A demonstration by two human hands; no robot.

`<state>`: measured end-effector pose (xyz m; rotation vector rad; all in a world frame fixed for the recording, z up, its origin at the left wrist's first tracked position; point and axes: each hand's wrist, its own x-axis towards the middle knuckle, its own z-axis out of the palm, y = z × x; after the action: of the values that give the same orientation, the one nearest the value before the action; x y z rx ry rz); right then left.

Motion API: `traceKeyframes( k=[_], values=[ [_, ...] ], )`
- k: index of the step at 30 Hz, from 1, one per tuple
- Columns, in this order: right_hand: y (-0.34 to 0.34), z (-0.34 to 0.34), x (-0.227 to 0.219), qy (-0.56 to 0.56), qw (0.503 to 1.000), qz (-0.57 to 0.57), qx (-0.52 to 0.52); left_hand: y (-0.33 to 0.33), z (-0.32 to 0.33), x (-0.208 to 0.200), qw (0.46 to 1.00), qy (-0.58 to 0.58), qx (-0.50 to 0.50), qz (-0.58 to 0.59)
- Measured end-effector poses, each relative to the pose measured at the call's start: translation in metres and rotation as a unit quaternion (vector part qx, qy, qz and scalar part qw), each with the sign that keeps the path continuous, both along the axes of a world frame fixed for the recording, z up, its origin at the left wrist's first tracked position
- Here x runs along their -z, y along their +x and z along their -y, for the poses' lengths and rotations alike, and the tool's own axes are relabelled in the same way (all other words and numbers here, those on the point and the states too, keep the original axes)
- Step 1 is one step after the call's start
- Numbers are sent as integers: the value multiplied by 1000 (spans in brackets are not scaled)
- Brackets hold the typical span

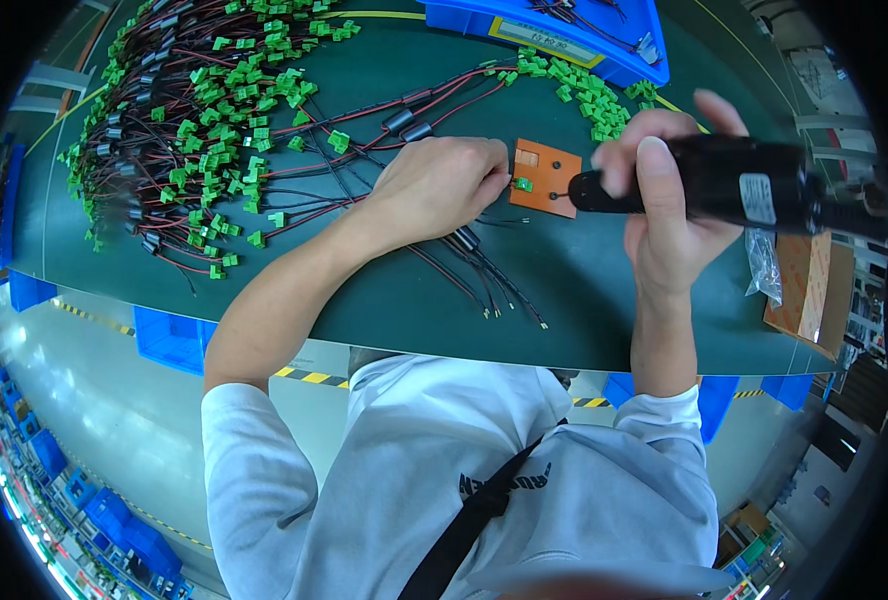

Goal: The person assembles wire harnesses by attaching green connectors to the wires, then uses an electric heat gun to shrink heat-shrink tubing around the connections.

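Observation:
My left hand point(439, 185) is closed in a pinch beside an orange fixture block point(544, 200), with a wire running from its fingertips towards a green terminal connector point(524, 184) seated on the block. The fingers partly hide that wire. My right hand point(667, 215) is wrapped around a black electric screwdriver point(744, 180), held almost level. Its nose points left, and the thin tip lies over the block, a little right of the green connector. Red and black cables with a black ferrite core point(466, 238) stick out below my left hand, their bare ends towards me.
A big heap of cables with green connectors point(204, 110) covers the left of the green table point(584, 300). Loose green connectors point(589, 95) lie beyond the block, by a blue bin point(614, 50). At right are a clear plastic bag point(762, 265) and a cardboard box point(809, 285).

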<state>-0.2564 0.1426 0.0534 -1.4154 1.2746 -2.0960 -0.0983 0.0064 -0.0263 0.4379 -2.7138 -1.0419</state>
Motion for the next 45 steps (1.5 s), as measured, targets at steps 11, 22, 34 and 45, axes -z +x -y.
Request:
traceKeyframes(
  k=[11, 22, 34, 45],
  values=[
    [0, 14, 14, -21, 992, 67, -100, -2, 0, 4, 1000, -8, -5, -23],
    [-1, 22, 19, -53, 988, 112, -90, -1, 0, 4, 1000, -14, -9, -12],
    [12, 29, 19, -43, 994, 76, -71, -2, -1, 4, 1000, -11, -12, -13],
    [16, 28, 16, -35, 995, 80, -51, -1, 0, 4, 1000, -16, -4, -10]
  ],
)
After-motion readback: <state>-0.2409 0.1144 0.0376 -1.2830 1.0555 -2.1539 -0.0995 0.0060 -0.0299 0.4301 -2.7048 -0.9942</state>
